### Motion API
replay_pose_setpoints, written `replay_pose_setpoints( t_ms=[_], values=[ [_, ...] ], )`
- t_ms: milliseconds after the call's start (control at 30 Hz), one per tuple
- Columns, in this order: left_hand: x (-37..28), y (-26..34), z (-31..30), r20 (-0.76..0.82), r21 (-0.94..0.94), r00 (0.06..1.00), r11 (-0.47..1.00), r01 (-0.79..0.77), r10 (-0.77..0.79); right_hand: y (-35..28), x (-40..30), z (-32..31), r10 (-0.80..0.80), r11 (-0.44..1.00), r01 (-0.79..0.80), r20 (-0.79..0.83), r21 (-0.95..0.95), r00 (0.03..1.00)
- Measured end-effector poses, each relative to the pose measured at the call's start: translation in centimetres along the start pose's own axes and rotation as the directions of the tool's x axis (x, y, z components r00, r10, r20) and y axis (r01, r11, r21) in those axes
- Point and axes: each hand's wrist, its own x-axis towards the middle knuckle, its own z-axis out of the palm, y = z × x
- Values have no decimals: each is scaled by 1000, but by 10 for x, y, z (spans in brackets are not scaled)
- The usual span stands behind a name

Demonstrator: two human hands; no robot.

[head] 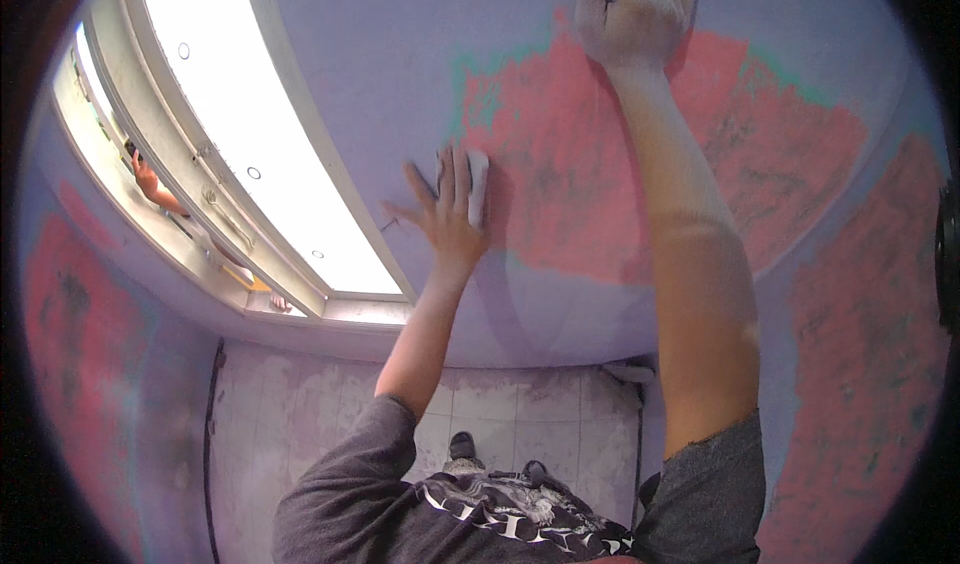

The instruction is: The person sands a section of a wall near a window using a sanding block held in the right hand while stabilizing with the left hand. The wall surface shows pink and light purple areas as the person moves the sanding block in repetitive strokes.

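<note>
My left hand [450, 215] presses against the wall with its fingers spread, at the left edge of a red patch [570, 181]. A pale flat piece with a squared corner [478, 181] shows under the hand, beside the index finger; its material is unclear. Higher on the wall, my right hand [637, 20] rests on the purple-grey coating [375, 46], just over the patch's upper edge. Whitish dust covers this hand, and its fingertips are cut off by the top of the picture. A dark gap shows beside its thumb, and whether it holds something is unclear.
A bright window [240, 128] with a pale frame stands at the left. Beyond its opening are another person's hand [146, 177] and a second hand [281, 303]. Side walls bear red patches [71, 316] [862, 354]. Below lies a dusty tiled floor [300, 414], with my dark shoe [463, 444] on it.
</note>
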Motion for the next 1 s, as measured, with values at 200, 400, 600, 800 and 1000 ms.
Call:
replay_pose_setpoints(
  t_ms=[200, 400, 600, 800, 1000],
  values=[
    [184, 44, -92, -340, -99, 938, 989, -109, 69, -1, 4, -1, 2, 1000, -2, -18, 3, 1000],
    [72, 28, -39, -176, -138, 983, 988, -74, 49, 4, 4, -4, 16, 997, -16, 0, -75, 1000],
    [74, 21, -25, -128, 22, 982, 990, -140, 142, -2, -2, -1, 45, 999, -45, 3, -16, 999],
    [179, 34, -81, -343, -141, 932, 975, -174, 117, -4, 5, -2, 21, 1000, -21, -8, -13, 1000],
    [13, 24, -26, -6, -32, 995, 995, -99, 99, -5, 2, 1, 15, 999, -16, -2, -32, 1000]
  ],
)
